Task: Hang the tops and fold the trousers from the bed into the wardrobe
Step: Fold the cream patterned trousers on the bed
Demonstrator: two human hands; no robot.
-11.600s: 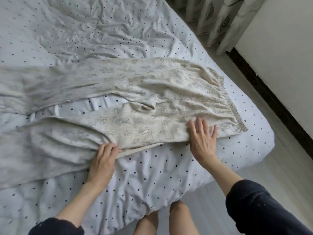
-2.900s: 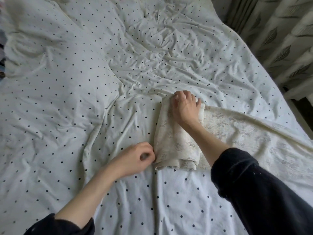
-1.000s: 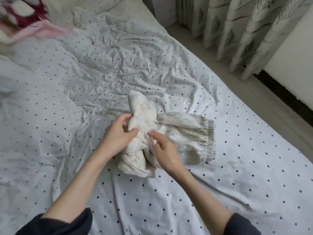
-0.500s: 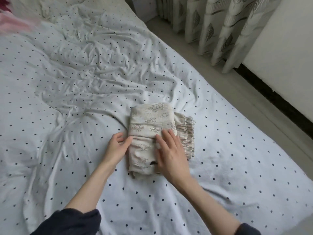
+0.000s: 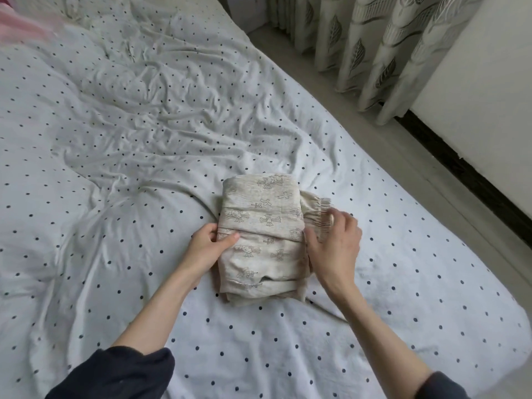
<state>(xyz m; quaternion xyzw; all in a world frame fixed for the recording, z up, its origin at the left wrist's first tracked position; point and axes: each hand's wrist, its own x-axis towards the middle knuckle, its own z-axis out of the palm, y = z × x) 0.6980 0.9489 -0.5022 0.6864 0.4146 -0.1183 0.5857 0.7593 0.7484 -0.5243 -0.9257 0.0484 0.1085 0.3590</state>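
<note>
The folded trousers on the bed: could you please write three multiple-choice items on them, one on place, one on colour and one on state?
1. Where do the trousers lie?
A. on the dotted bed sheet
B. on the floor
C. on a chair

2. What colour are the sheet's dots?
A. red
B. dark
C. yellow

3. How do the hands meet the trousers?
A. both hover clear
B. only one touches
C. one grips each side

Key: 1 A, the bundle rests on the sheet; 2 B, dark dots on pale cloth; 3 C, the left hand pinches the left edge, and the right hand curls round the right edge.
</note>
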